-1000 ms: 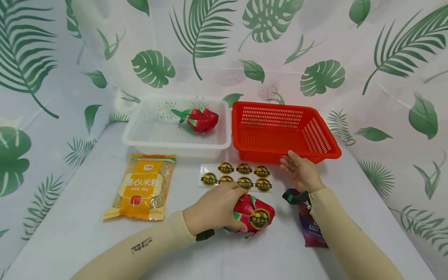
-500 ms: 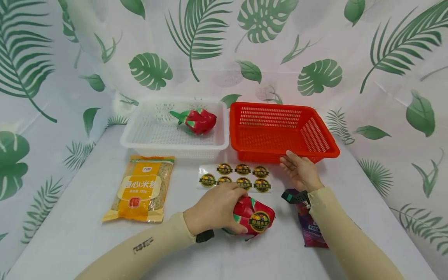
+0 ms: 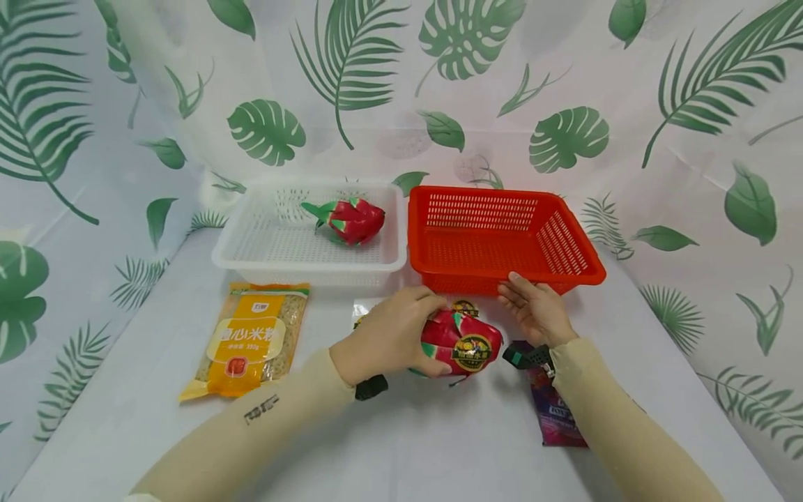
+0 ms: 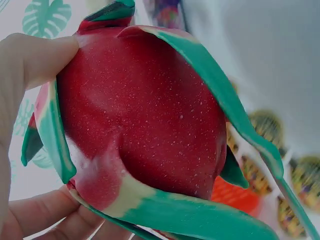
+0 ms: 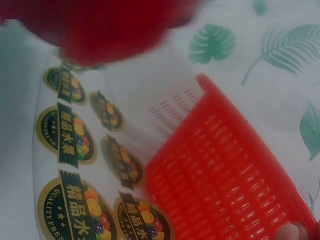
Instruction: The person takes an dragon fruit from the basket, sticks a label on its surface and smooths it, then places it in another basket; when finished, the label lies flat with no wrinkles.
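Note:
In the head view my left hand (image 3: 392,338) grips a red dragon fruit (image 3: 447,333) with green scales and holds it raised off the table. A round black-and-gold sticker (image 3: 472,353) is on the fruit's side. The left wrist view shows the thumb on one side of the dragon fruit (image 4: 145,110) and fingers under the other. My right hand (image 3: 542,310) holds the front rim of a red basket (image 3: 502,275); its fingertips (image 5: 289,232) show at that rim. Beneath the fruit lies a sheet of stickers (image 3: 364,305), mostly hidden in the head view but plain in the right wrist view.
A white basket (image 3: 314,266) stands left of the red one, with another dragon fruit (image 3: 356,220) inside. Front left lies a yellow bag of rice noodles (image 3: 254,338). A purple packet (image 3: 558,411) lies partly under my right forearm.
My left hand has lifted the dragon fruit from the table and moved it forward over the sticker sheet. The right hand keeps its place at the red basket's rim.

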A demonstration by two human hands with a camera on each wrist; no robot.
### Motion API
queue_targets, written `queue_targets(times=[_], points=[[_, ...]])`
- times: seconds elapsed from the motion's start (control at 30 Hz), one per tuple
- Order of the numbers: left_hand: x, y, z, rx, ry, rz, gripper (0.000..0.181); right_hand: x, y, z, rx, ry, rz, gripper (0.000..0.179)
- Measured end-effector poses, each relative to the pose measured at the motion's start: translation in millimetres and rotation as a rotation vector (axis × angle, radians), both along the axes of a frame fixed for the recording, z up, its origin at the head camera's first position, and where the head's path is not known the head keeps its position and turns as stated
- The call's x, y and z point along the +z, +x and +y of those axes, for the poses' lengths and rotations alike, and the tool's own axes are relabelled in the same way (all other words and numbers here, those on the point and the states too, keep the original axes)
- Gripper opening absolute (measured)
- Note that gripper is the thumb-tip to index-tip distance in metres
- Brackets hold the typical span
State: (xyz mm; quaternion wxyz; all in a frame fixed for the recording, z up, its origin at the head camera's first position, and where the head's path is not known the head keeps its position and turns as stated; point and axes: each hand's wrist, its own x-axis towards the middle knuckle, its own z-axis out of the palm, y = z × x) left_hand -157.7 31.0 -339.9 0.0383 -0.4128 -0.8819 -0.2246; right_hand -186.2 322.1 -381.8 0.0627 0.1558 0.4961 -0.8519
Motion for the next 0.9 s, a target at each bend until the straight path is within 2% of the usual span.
queue_targets(times=[0.07, 0.17, 0.27, 0.47, 0.6, 0.73, 0.9], points=[[7.0, -9.6, 2.9, -0.006, 0.020, 0.021, 0.078, 0.3, 0.4, 0, 0.000, 0.004, -0.017, 0.020], [16.6, -23.6, 8.4, 0.006, 0.030, 0.032, 0.076, 0.2, 0.9, 0, -0.003, 0.017, -0.032, 0.020], [27.1, -37.8, 15.6, 0.036, 0.031, 0.002, 0.076, 0.1, 0.4, 0, -0.001, 0.047, -0.021, 0.014], [50.1, -69.2, 32.6, 0.076, 0.017, -0.022, 0.076, -1.6, -0.9, 0, 0.015, 0.058, 0.028, 0.025], [57.3, -88.5, 46.3, 0.092, -0.006, -0.070, 0.076, -2.6, -1.9, 1, 0.017, 0.041, 0.022, 0.024], [62.4, -103.3, 59.9, 0.098, -0.046, -0.124, 0.073, -2.8, -2.3, 2, 0.015, 0.043, 0.019, 0.025], [68.7, -114.5, 76.5, 0.097, -0.081, -0.105, 0.072, -2.8, -1.5, 2, 0.021, 0.045, 0.024, 0.027]])
